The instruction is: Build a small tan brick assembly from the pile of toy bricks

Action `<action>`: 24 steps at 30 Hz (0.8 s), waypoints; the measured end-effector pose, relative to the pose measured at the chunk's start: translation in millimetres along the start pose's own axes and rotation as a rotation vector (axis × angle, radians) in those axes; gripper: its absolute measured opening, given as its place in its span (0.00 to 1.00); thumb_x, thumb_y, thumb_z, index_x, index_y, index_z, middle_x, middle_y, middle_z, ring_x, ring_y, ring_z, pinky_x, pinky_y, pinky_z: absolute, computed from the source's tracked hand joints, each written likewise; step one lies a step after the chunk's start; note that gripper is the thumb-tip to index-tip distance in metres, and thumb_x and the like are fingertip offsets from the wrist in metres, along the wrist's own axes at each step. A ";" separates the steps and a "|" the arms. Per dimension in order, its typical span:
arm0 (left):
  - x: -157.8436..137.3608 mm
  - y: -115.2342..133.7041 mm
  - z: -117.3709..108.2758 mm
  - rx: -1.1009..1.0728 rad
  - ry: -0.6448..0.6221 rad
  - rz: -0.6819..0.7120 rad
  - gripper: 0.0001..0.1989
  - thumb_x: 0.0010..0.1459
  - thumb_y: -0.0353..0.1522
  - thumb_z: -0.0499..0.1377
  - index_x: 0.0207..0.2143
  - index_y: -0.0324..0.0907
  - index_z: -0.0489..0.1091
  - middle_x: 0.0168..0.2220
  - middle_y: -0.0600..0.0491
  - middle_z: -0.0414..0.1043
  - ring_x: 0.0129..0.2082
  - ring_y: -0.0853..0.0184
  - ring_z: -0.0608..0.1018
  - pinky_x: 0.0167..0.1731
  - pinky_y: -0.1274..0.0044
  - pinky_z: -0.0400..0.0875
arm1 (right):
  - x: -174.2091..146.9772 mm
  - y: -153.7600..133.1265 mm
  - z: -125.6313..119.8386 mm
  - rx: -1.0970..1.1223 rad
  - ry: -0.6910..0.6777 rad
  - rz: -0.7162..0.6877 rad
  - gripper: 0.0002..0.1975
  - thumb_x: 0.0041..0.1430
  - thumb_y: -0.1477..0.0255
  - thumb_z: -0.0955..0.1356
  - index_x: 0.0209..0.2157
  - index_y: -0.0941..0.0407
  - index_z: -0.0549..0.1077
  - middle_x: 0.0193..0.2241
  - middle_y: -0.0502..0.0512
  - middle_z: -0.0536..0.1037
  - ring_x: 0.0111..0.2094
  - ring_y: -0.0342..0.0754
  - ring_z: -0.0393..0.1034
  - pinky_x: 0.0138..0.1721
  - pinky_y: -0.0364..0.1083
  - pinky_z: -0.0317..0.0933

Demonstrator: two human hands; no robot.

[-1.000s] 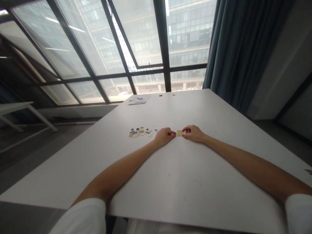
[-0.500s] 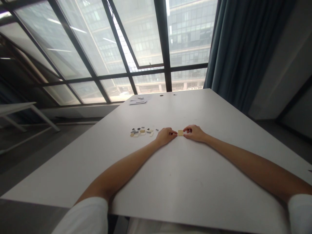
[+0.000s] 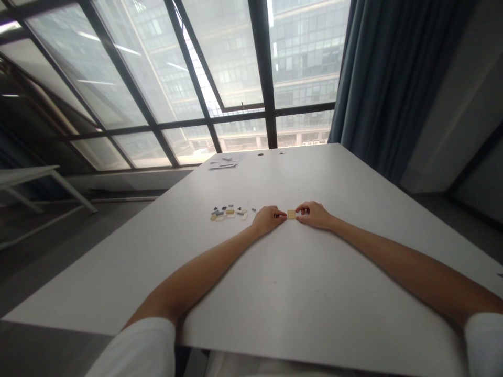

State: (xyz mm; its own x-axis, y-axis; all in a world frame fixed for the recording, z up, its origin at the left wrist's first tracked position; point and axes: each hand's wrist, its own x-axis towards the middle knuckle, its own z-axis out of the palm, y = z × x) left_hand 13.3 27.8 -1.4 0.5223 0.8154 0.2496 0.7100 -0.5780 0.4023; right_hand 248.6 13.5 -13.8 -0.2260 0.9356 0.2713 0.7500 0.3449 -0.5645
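A small square tan building plate (image 3: 291,214), studded on top, sits between my two hands at the middle of the table. My left hand (image 3: 269,219) is closed, its fingertips at the plate's left edge. From the other side, the curled thumb and forefinger of my right hand (image 3: 314,215) meet the right edge. Whether the plate rests on the tabletop or is slightly raised, I cannot tell. Left of my left hand lies a loose group of toy bricks (image 3: 230,212) in tan, cream, grey and black. One small grey piece (image 3: 253,210) lies apart, nearer that hand.
The white table (image 3: 251,293) stretches away toward the windows. Papers (image 3: 222,165) lie at its far left, and a dark round spot (image 3: 260,154) shows near the far edge. A blue curtain (image 3: 373,94) hangs at right; another white table (image 3: 29,175) stands at left.
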 end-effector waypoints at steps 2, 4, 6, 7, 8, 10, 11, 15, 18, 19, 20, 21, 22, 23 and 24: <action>-0.4 -0.3 0.0 -0.004 -0.002 0.001 0.15 0.59 0.42 0.58 0.43 0.50 0.81 0.32 0.54 0.75 0.31 0.68 0.74 0.30 0.78 0.62 | -0.1 0.1 -0.2 0.000 -0.001 -0.002 0.13 0.49 0.65 0.71 0.37 0.54 0.81 0.30 0.49 0.79 0.29 0.43 0.67 0.33 0.42 0.57; -0.7 -0.7 -0.1 -0.009 -0.003 -0.004 0.15 0.59 0.42 0.58 0.43 0.49 0.81 0.33 0.54 0.75 0.31 0.68 0.74 0.30 0.78 0.62 | 0.1 1.0 0.0 0.011 -0.002 -0.002 0.14 0.48 0.65 0.72 0.38 0.54 0.81 0.30 0.50 0.79 0.29 0.43 0.67 0.33 0.42 0.58; -0.8 -1.1 0.2 -0.016 -0.002 -0.011 0.15 0.59 0.42 0.59 0.43 0.49 0.81 0.33 0.54 0.75 0.31 0.68 0.74 0.30 0.78 0.62 | 0.9 2.3 0.8 0.023 0.004 0.001 0.16 0.49 0.65 0.71 0.40 0.55 0.81 0.31 0.51 0.79 0.30 0.44 0.67 0.34 0.42 0.59; -0.6 -1.4 0.5 -0.018 0.000 -0.014 0.15 0.59 0.42 0.59 0.43 0.49 0.81 0.32 0.54 0.75 0.31 0.68 0.74 0.30 0.78 0.62 | 1.4 2.9 1.2 0.022 0.008 0.002 0.16 0.50 0.65 0.71 0.42 0.55 0.81 0.31 0.51 0.79 0.30 0.44 0.67 0.34 0.43 0.59; -0.4 -1.7 0.9 -0.020 0.002 -0.016 0.15 0.59 0.42 0.59 0.42 0.49 0.81 0.32 0.54 0.75 0.31 0.68 0.74 0.30 0.78 0.62 | 1.9 3.1 1.5 0.012 0.013 0.004 0.17 0.52 0.66 0.70 0.43 0.56 0.80 0.32 0.52 0.79 0.31 0.44 0.68 0.35 0.43 0.59; 0.1 -2.5 1.7 -0.022 0.005 -0.014 0.15 0.59 0.42 0.59 0.42 0.49 0.81 0.32 0.54 0.75 0.31 0.68 0.74 0.30 0.78 0.62 | 2.7 2.6 1.6 -0.031 0.016 0.006 0.18 0.54 0.68 0.68 0.46 0.56 0.80 0.35 0.53 0.80 0.32 0.45 0.69 0.36 0.43 0.60; 0.5 -2.9 2.1 -0.022 0.006 -0.012 0.15 0.59 0.43 0.59 0.42 0.48 0.81 0.33 0.54 0.75 0.31 0.68 0.74 0.29 0.77 0.61 | 3.0 1.9 1.4 -0.058 0.012 0.005 0.18 0.55 0.69 0.67 0.46 0.56 0.80 0.36 0.53 0.80 0.33 0.46 0.69 0.37 0.43 0.60; 1.8 -4.9 3.5 -0.021 0.008 -0.014 0.15 0.59 0.43 0.59 0.42 0.49 0.81 0.32 0.54 0.75 0.31 0.68 0.74 0.29 0.77 0.60 | 3.0 -1.4 0.0 -0.120 -0.017 -0.009 0.17 0.58 0.69 0.66 0.47 0.54 0.80 0.38 0.53 0.81 0.35 0.46 0.70 0.40 0.43 0.59; 2.2 -5.7 4.1 -0.019 0.011 -0.013 0.15 0.59 0.43 0.59 0.42 0.50 0.81 0.32 0.55 0.75 0.31 0.69 0.74 0.28 0.77 0.60 | 2.6 -1.7 0.0 -0.124 -0.021 -0.008 0.17 0.58 0.69 0.66 0.47 0.54 0.80 0.38 0.53 0.81 0.36 0.46 0.70 0.40 0.43 0.59; 2.1 -5.7 4.2 -0.018 0.012 -0.012 0.15 0.59 0.43 0.59 0.42 0.49 0.81 0.32 0.55 0.75 0.31 0.69 0.74 0.28 0.77 0.61 | 2.4 -1.4 0.2 -0.123 -0.020 -0.009 0.17 0.58 0.69 0.66 0.47 0.54 0.80 0.38 0.53 0.81 0.36 0.46 0.70 0.40 0.43 0.59; 2.0 -5.5 4.2 -0.017 0.012 -0.014 0.15 0.58 0.43 0.60 0.42 0.49 0.81 0.33 0.55 0.75 0.31 0.69 0.74 0.28 0.77 0.61 | 2.3 -1.1 0.3 -0.122 -0.019 -0.011 0.17 0.58 0.69 0.66 0.47 0.53 0.80 0.38 0.53 0.81 0.36 0.46 0.70 0.41 0.43 0.59; 1.9 -5.3 4.2 -0.015 0.012 -0.016 0.15 0.58 0.43 0.60 0.42 0.49 0.81 0.33 0.55 0.76 0.31 0.69 0.74 0.28 0.77 0.61 | 2.1 -0.8 0.4 -0.122 -0.017 -0.014 0.16 0.58 0.69 0.66 0.46 0.53 0.80 0.38 0.53 0.81 0.36 0.46 0.70 0.40 0.43 0.59; 1.7 -5.0 4.2 -0.013 0.011 -0.017 0.15 0.58 0.43 0.60 0.42 0.49 0.81 0.33 0.55 0.76 0.31 0.69 0.74 0.28 0.77 0.61 | 2.0 -0.5 0.4 -0.121 -0.015 -0.018 0.16 0.58 0.69 0.66 0.46 0.53 0.80 0.38 0.53 0.81 0.35 0.46 0.70 0.40 0.43 0.59; 1.6 -4.7 4.1 -0.012 0.011 -0.017 0.15 0.59 0.43 0.59 0.42 0.49 0.81 0.33 0.55 0.76 0.31 0.69 0.74 0.28 0.77 0.61 | 1.8 -0.4 0.4 -0.121 -0.014 -0.021 0.16 0.58 0.69 0.66 0.46 0.53 0.80 0.37 0.53 0.81 0.35 0.46 0.70 0.40 0.43 0.59; 1.4 -4.5 4.0 -0.011 0.012 -0.017 0.15 0.59 0.43 0.59 0.42 0.49 0.81 0.32 0.55 0.76 0.31 0.69 0.74 0.29 0.77 0.61 | 1.6 -0.3 0.3 -0.119 -0.014 -0.023 0.16 0.58 0.69 0.66 0.46 0.53 0.80 0.37 0.53 0.81 0.35 0.46 0.70 0.39 0.43 0.59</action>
State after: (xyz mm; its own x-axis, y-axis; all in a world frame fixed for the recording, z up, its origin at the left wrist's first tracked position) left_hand 12.8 31.4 -6.3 0.5047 0.8254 0.2529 0.7132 -0.5637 0.4166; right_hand 247.8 14.9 -13.3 -0.2518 0.9287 0.2720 0.8128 0.3556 -0.4615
